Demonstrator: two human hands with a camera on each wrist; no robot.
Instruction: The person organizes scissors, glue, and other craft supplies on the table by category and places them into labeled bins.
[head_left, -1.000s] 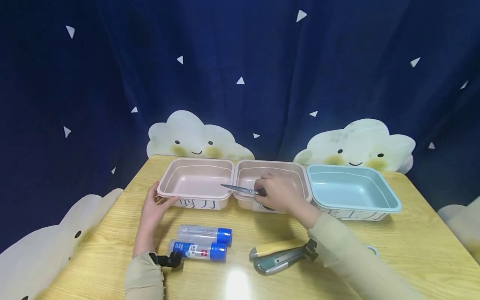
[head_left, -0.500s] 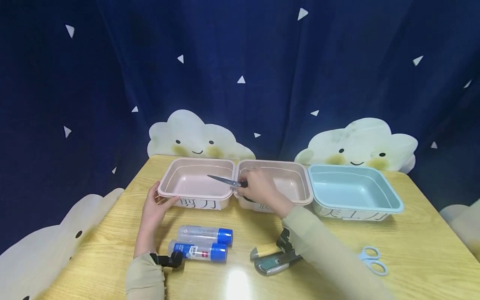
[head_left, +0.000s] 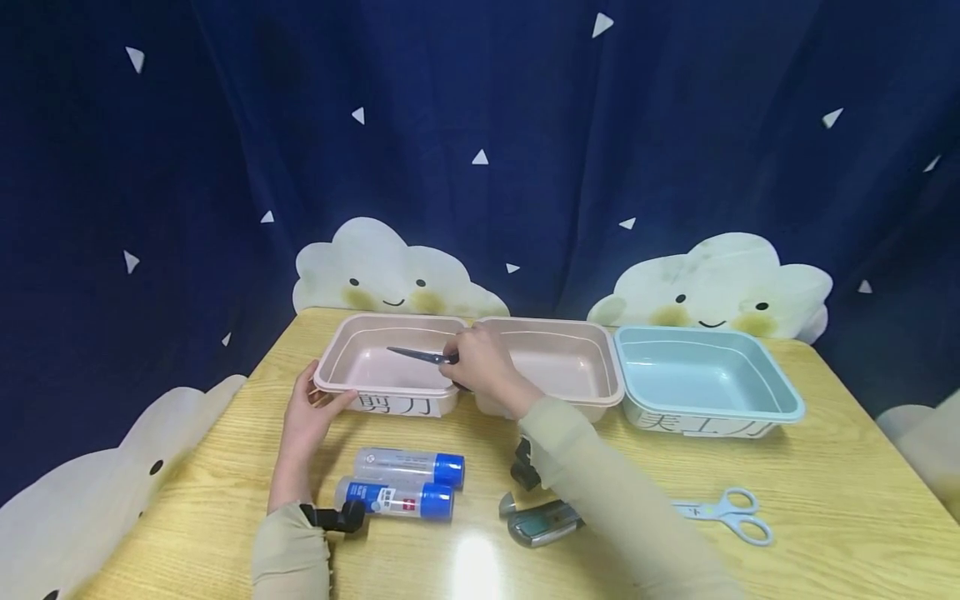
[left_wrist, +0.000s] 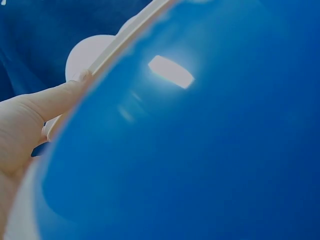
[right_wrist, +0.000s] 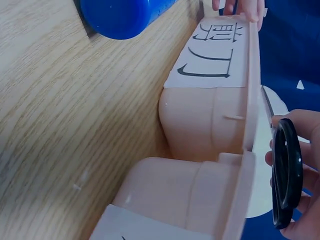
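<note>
My right hand (head_left: 483, 362) pinches a pair of scissors by its black handles (right_wrist: 299, 175); the grey blades (head_left: 414, 355) point left over the left pink bin (head_left: 375, 371). Fingers hide part of the handles in the head view. At that bin's front left corner my left hand (head_left: 306, 423) grips the rim, thumb on the front edge and fingers round the side. A paper label (right_wrist: 215, 55) with black characters is stuck to the bin's front. In the left wrist view the thumb (left_wrist: 60, 97) presses the rim, while a blurred blue surface (left_wrist: 175, 150) fills most of the picture.
A second pink bin (head_left: 558, 367) and a light blue bin (head_left: 697, 383) continue the row rightward. Two blue-capped glue bottles (head_left: 408, 465) lie in front. A utility knife (head_left: 542, 525) lies partly under my right forearm, near light blue scissors (head_left: 738, 517).
My right hand has carried the black-handled scissors leftward from over the middle bin to the left bin. The light blue scissors have come out from behind the sleeve. My left hand stays put.
</note>
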